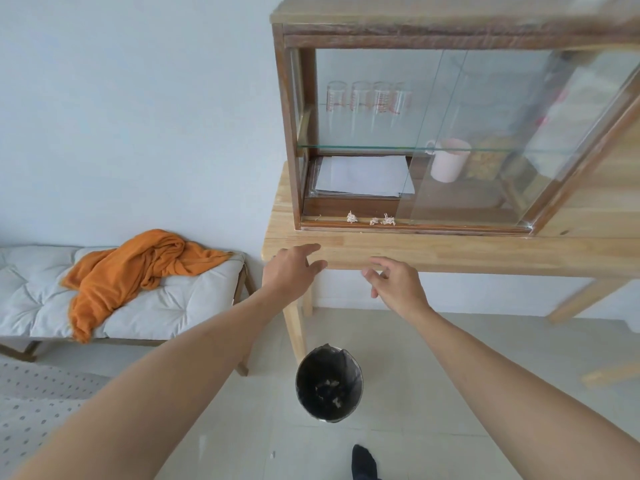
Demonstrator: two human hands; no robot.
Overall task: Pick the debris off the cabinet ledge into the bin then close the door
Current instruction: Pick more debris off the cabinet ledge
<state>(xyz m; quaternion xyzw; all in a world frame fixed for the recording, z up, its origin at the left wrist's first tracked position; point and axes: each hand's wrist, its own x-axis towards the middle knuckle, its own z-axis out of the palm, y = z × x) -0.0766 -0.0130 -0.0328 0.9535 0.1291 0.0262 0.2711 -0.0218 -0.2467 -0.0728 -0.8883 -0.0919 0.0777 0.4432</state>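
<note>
On the cabinet ledge (415, 226), debris (370, 218); no legible writing.

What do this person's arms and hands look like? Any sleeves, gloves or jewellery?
Both arms are bare along all that shows, with no sleeve in view. The left hand and the right hand wear no gloves, and no rings, watch or bracelet show at the fingers or wrists. The only clothing in view is a dark sock at the bottom edge.
</note>
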